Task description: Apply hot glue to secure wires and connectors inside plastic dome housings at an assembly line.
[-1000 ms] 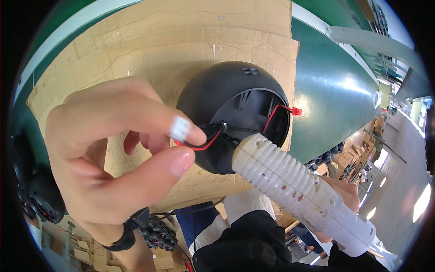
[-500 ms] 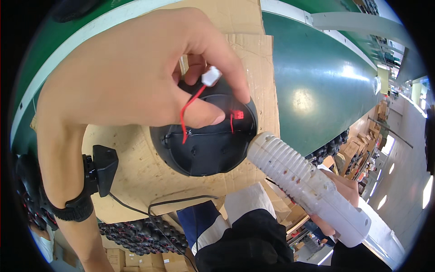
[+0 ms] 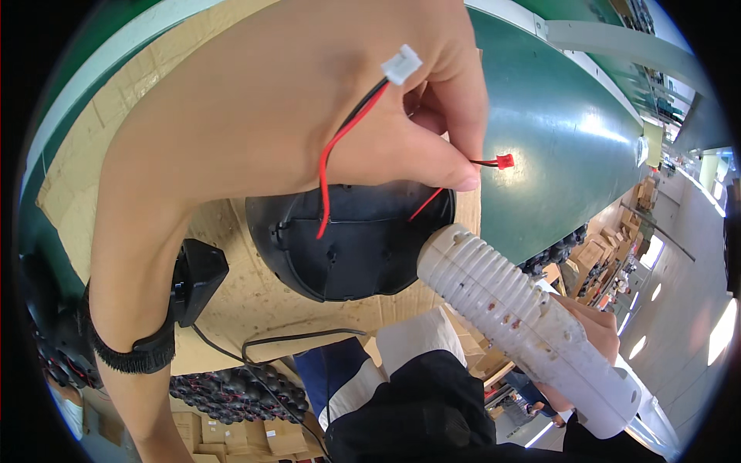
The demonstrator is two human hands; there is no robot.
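Between thumb and forefinger, my left hand point(image 3: 394, 116) pinches a thin red-and-black wire just behind its small red connector point(image 3: 505, 161). That wire rises from a round black plastic housing point(image 3: 340, 258), whose far part is hidden beneath my hand. A second red-and-black lead point(image 3: 325, 177) comes out of the housing's left side and stands up in front of my hand, ending in a white connector point(image 3: 402, 65). My right hand point(image 3: 593, 332) is wrapped round a white, ribbed, cylindrical tool point(image 3: 525, 324) with dirty marks. Its ribbed end is at the housing's right rim.
Worn cardboard point(image 3: 224, 285) lies under the housing on a green table point(image 3: 556, 131). A black device point(image 3: 202, 282) is strapped to my left forearm, and its cable point(image 3: 305, 336) crosses the cardboard's near edge. Several dark round parts point(image 3: 239, 397) and cardboard boxes point(image 3: 243, 436) are below.
My left hand has moved right and up and now pinches the red connector's wire, which is pulled up out of the housing. The tool has stayed near the rim.
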